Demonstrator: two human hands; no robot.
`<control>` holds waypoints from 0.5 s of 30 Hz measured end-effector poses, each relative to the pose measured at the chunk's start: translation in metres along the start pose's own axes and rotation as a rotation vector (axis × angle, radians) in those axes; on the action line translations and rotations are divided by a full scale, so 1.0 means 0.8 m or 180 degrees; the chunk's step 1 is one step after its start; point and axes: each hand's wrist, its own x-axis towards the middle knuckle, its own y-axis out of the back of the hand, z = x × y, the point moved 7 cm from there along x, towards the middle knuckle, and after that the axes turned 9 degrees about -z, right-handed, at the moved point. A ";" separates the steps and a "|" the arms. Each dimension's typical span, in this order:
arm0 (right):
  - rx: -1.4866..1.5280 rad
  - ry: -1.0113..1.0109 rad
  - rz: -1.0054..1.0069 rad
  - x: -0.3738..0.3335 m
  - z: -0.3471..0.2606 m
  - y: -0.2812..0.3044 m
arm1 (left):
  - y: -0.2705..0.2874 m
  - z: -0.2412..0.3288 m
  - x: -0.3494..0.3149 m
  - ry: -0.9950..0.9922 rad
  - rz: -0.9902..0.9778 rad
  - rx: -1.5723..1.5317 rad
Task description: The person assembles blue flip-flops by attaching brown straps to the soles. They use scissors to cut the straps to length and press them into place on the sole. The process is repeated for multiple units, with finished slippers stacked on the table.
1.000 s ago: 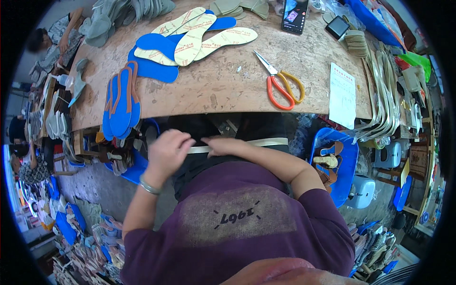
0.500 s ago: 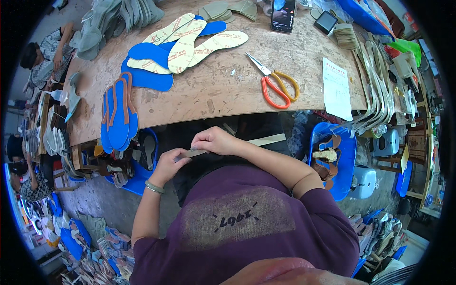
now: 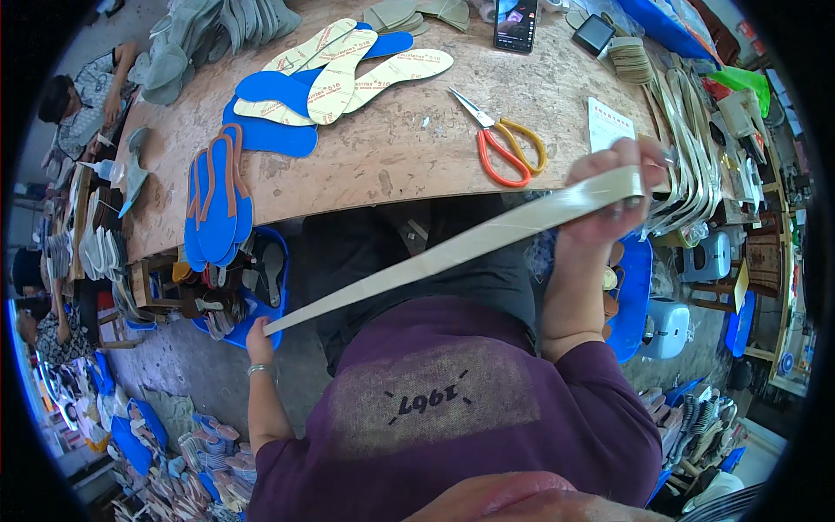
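Holds strip (image 3: pixel 452 254) straight between left hand (image 3: pixel 260 343), pinched on it at eight o'clock, and right hand (image 3: pixel 598 224), curled closed on it at two o'clock.

Worn wooden worktable (image 3: pixel 374 174), grey floor (image 3: pixel 204 370), bright bluish light (image 3: pixel 16 317) at far left.

Purple shirt (image 3: pixel 583 418), short-sleeved; chest bears faded tan rectangular print (image 3: pixel 365 413) with dark markings. Pale bangle (image 3: pixel 261 369) circles left wrist (image 3: pixel 260 359). Trousers (image 3: pixel 483 284), dark.
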 end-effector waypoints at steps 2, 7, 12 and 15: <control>0.0167 -0.0043 -0.0159 -0.006 -0.014 -0.006 | 0.028 -0.034 -0.017 -0.0173 0.0659 -0.0196; -0.0171 -0.0767 0.0498 -0.062 0.037 0.023 | 0.156 -0.203 -0.100 0.1474 0.2781 -0.1621; -0.3912 -0.3184 -0.2576 -0.129 0.183 -0.016 | 0.306 0.004 -0.107 -0.0338 0.3785 0.0109; -0.2654 -0.2823 -0.2387 -0.127 0.224 -0.049 | 0.344 0.288 -0.129 -0.1952 0.3413 -0.0780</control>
